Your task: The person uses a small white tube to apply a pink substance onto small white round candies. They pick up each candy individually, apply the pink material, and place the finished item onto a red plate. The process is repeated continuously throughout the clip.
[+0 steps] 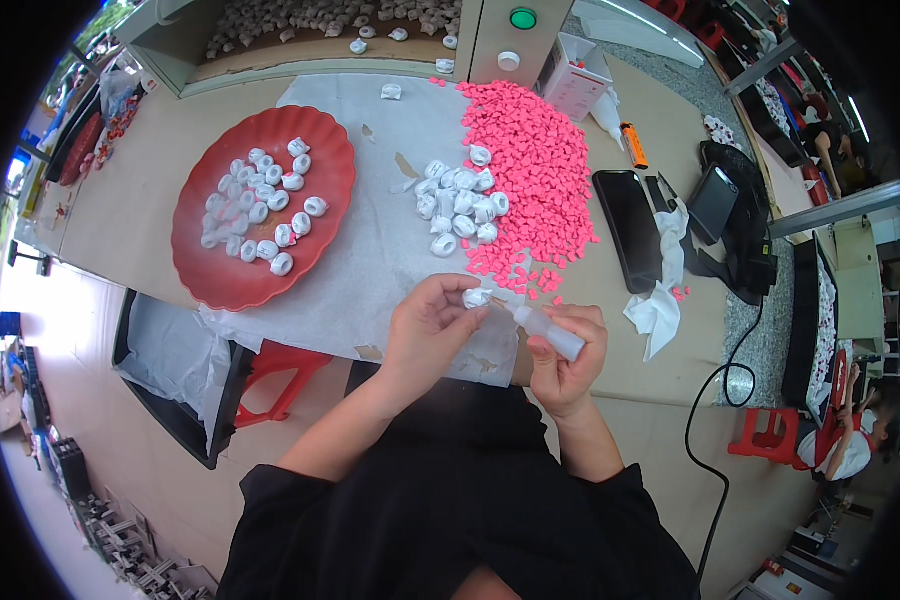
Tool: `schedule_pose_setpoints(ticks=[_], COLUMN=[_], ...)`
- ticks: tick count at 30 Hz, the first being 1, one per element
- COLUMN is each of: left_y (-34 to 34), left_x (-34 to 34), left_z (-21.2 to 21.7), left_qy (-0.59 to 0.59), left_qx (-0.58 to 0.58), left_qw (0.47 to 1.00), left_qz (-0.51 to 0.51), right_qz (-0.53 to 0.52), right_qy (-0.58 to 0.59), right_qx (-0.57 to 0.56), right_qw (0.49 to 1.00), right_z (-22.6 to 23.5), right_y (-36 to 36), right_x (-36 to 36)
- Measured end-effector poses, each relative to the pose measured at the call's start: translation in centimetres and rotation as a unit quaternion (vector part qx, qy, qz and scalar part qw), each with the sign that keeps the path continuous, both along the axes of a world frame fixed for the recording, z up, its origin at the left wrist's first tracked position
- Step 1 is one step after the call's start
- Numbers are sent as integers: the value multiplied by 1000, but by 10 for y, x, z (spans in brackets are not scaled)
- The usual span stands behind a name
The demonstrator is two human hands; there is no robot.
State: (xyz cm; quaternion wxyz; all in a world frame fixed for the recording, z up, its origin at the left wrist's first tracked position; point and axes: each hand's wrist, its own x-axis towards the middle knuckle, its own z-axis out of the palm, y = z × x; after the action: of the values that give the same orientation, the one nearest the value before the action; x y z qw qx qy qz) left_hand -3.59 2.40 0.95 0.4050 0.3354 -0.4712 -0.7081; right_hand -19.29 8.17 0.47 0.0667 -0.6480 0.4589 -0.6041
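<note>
Between the thumb and fingers of my left hand (pixel 432 325) is a small white ring-shaped piece (pixel 477 298). My right hand (pixel 573 358) is wrapped round a translucent squeeze bottle (pixel 550 332), tilted so that its thin tip points at the white piece. Whether the tip touches it, I cannot tell. Just beyond my hands lies a pile of similar white pieces (pixel 460 200). A broad spread of small pink pieces (pixel 530 160) borders it on the right. More white pieces sit in a red scalloped plate (pixel 332 190) at the left.
White paper (pixel 380 250) covers the middle of the table. At the right lie a black phone (pixel 627 230), crumpled tissue (pixel 658 315) and an orange item (pixel 634 146). A wooden compartment (pixel 320 62) at the back holds many white pieces. A paper-lined black tray (pixel 175 370) stands lower left, by a red stool (pixel 280 380).
</note>
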Motion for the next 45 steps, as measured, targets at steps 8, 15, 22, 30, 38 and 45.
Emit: schedule_pose_setpoints(ticks=[8,15,22,30,38,45], left_y=[0,-1,-1,-1,-1,0], left_x=[0,-1,-2,-1,0,0], left_z=[3,-2,-3,-7,-6,-7], left_qy=[9,20,14,10,-9,13], left_qx=[13,2,-14,-23,-28,-17], left_qw=[1000,1000,1000,1000,1000,1000], left_qz=[7,19,19,15,9,9], right_qz=[-14,-18,-13,8,12,53], right_qy=[12,9,-21,-49,-56,-301], right_qx=[-9,-3,21,31,38,46], right_qw=[1000,1000,999,998,998,951], right_z=[-1,2,3,3,2,4], right_y=[1,-1,0,1,1,1], right_x=[0,-1,-1,0,0,-3])
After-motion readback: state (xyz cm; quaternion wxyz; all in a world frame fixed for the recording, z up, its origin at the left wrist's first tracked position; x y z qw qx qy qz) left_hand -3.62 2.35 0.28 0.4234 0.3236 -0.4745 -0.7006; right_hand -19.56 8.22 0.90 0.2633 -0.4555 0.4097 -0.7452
